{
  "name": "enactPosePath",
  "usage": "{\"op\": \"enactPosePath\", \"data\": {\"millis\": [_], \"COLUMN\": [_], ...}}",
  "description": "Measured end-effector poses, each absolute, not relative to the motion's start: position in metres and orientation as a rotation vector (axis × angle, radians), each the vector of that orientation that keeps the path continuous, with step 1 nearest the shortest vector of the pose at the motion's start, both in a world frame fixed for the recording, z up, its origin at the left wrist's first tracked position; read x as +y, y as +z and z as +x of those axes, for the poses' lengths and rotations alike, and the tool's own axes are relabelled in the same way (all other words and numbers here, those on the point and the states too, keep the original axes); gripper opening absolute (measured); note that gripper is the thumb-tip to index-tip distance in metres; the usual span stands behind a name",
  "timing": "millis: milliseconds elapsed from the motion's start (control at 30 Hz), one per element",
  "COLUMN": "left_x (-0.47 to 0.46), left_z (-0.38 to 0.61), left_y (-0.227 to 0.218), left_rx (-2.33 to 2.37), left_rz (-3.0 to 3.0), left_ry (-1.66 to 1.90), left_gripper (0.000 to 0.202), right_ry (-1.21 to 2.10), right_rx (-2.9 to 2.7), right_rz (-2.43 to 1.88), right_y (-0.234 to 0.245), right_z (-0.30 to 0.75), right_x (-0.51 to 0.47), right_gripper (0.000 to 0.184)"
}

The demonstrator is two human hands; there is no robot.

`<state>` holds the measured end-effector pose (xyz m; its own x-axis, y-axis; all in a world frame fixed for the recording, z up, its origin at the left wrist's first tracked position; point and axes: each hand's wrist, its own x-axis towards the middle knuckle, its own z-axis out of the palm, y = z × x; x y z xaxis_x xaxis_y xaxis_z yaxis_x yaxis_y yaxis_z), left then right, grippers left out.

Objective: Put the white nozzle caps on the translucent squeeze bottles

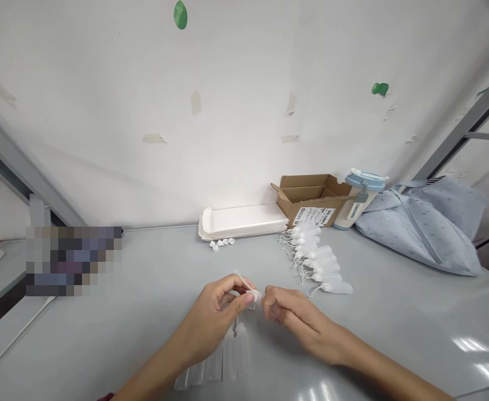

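Observation:
My left hand (223, 306) pinches a white nozzle cap (253, 294) with a thin tube sticking up to the left. My right hand (297, 317) is closed beside it, its fingers curled round a translucent squeeze bottle that they mostly hide. Cap and bottle neck meet between the two hands. Under my left hand lie several translucent bottles (230, 356) in a row, partly covered by the wrist. To the right, several squeeze bottles (327, 277) with curved nozzles lie in a column. Several small white caps (216, 246) sit on the table beyond my hands.
A stack of white trays (244, 220) lies by the wall. Beside it stand an open cardboard box (311, 203) and a blue-lidded tumbler (355, 203). A blue cloth bag (428, 228) rests at right. A blurred-out item (71, 259) and a white cable (16, 337) are at left.

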<state>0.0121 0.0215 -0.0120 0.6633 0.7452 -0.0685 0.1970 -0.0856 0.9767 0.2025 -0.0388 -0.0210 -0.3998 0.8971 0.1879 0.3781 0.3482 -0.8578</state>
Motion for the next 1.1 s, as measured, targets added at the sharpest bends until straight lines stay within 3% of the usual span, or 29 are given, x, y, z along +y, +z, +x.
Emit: {"op": "enactPosePath", "data": {"millis": [233, 467, 733, 833, 1000, 1100], "left_x": [0.015, 0.013, 0.008, 0.01, 0.012, 0.01], "left_z": [0.014, 0.014, 0.014, 0.015, 0.015, 0.015], "left_y": [-0.012, -0.01, -0.011, -0.013, -0.015, -0.016], "left_rx": [0.8, 0.803, 0.817, 0.826, 0.851, 0.807], "left_rz": [1.721, 1.636, 1.774, 1.698, 1.601, 1.782], "left_ry": [0.661, 0.47, 0.458, 0.409, 0.466, 0.567], "left_gripper": [0.013, 0.034, 0.025, 0.029, 0.029, 0.02], "right_ry": [1.548, 1.649, 1.772, 1.691, 0.931, 0.975], "right_rx": [-1.348, -1.255, -1.141, -1.286, -1.809, -1.776], "right_rz": [-0.892, -0.784, -0.801, -0.933, -1.259, -1.279], "right_y": [-0.028, -0.03, -0.028, -0.025, -0.022, -0.024], "right_z": [0.203, 0.203, 0.202, 0.202, 0.203, 0.202], "right_x": [-0.032, -0.032, -0.031, -0.032, -0.036, -0.036], "right_gripper": [0.015, 0.016, 0.016, 0.013, 0.02, 0.029]}}
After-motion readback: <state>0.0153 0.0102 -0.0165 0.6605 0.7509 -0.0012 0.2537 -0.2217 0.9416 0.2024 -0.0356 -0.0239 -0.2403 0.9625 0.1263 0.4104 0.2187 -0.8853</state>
